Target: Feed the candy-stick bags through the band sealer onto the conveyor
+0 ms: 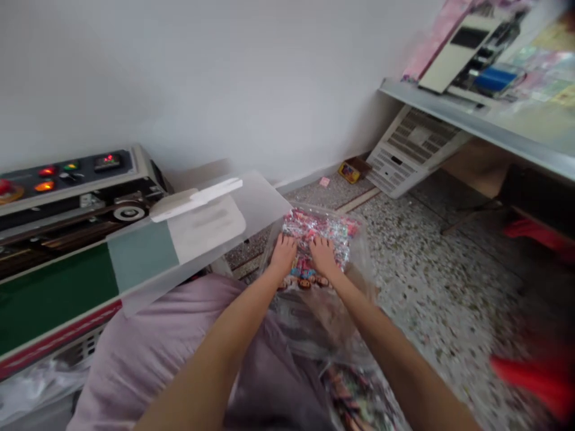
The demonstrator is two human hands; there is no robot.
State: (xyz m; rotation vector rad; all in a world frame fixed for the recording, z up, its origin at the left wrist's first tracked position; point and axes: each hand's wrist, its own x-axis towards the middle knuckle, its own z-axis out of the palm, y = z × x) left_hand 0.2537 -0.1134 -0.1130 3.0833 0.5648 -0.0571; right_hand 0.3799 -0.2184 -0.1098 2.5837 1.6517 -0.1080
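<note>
Both of my arms reach down to a pile of shiny printed plastic packets (pixel 305 222) in a clear plastic container (pixel 366 257); whether it is a bag or a bin I cannot tell. My left hand (pixel 284 254) lies palm down on the left side of the pile, fingers stretched forward. On the right side, my right hand (pixel 322 254) rests the same way, apart from the left one. Neither hand visibly grips a packet. Printed cartoon figures show on the packets between and below the hands. The palms' undersides are hidden.
A machine with lit buttons (pixel 67 173) and a green conveyor belt (pixel 58 293) stands left. White sheets (pixel 197 200) lie on its end plate. At right are a metal-edged table (pixel 471 123), a slatted plastic crate (pixel 411 149) and a small yellow box (pixel 349 172). More packets (pixel 359 398) sit below.
</note>
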